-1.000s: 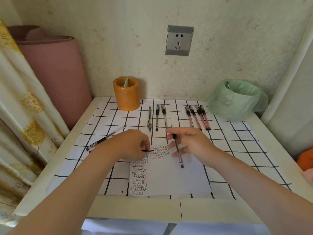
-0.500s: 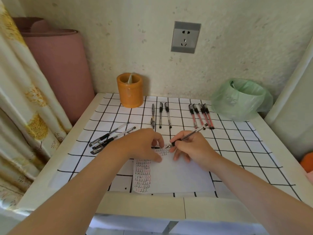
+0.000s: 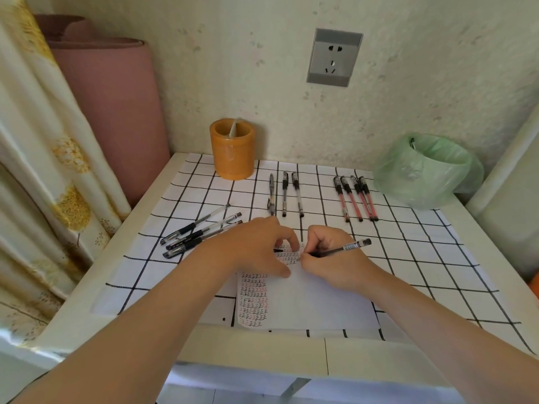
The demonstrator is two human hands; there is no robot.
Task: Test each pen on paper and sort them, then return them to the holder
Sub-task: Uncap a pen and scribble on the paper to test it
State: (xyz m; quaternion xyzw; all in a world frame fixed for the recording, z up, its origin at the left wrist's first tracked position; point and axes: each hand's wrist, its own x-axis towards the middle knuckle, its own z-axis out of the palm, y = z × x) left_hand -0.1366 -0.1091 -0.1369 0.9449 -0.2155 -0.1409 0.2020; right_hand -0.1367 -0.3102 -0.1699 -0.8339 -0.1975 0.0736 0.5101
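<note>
Black-trimmed pen (image 3: 341, 249) sits in the right hand (image 3: 332, 259), whose fingers (image 3: 319, 237) are clamped round the barrel in a writing grip. Its tip is down on the white paper (image 3: 315, 304) at centre frame, among rows of small black and red test marks. The left hand (image 3: 250, 249) presses the sheet, seemingly to stop it sliding, and its curled fingers pinch a small black cap (image 3: 278, 250), likely kept for recapping.

Sorted groups lie on the checked cloth (image 3: 423, 258): three black pens (image 3: 284, 193) upper centre, four red pens (image 3: 354, 198) to their right, and a loose cluster of pens (image 3: 201, 231) at left. The orange holder (image 3: 232, 148) stands at the back of the desk (image 3: 102, 322), and a green-bagged bin (image 3: 425, 170) sits upper right.
</note>
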